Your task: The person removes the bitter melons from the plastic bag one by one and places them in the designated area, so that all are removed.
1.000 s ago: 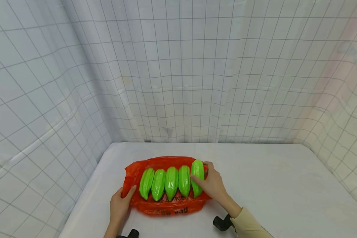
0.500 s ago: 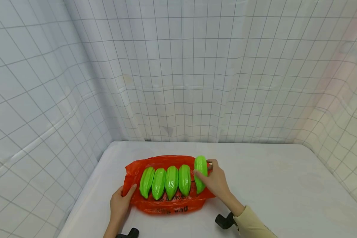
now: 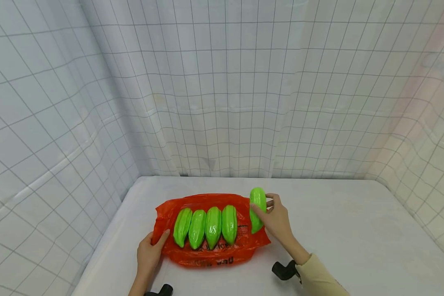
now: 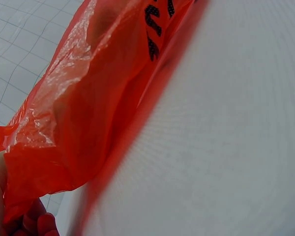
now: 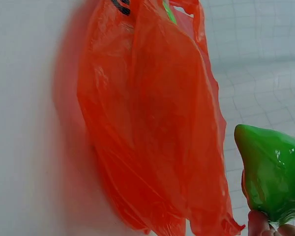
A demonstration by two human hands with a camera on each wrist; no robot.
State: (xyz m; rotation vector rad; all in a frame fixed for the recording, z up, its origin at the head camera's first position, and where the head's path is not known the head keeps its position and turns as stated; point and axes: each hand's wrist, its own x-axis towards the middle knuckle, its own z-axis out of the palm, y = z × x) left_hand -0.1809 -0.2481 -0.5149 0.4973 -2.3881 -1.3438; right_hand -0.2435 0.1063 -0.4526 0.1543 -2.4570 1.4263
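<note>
On the white table (image 3: 355,234) a red plastic bag (image 3: 244,242) with dark printing lies spread out. Several glossy green bananas (image 3: 213,226) rest side by side on it. My left hand (image 3: 149,253) pinches the bag's left edge, thumb on top; the left wrist view shows the curled fingertips (image 4: 46,224) beneath the plastic. Another banana (image 3: 257,201) is held in my right hand (image 3: 278,220), between thumb and fingers, raised over the bag's right end. In the right wrist view this banana (image 5: 273,169) appears apart from the bag (image 5: 147,113).
White curtains (image 3: 222,102) with a dark grid pattern hang behind the table and along both sides. A black wrist device (image 3: 284,270) sits by the right sleeve (image 3: 320,275), and another (image 3: 164,290) is by the left wrist.
My right hand has lifted the rightmost banana off the bag, moving it right and away from the row. The left hand has stayed at the bag's left edge.
</note>
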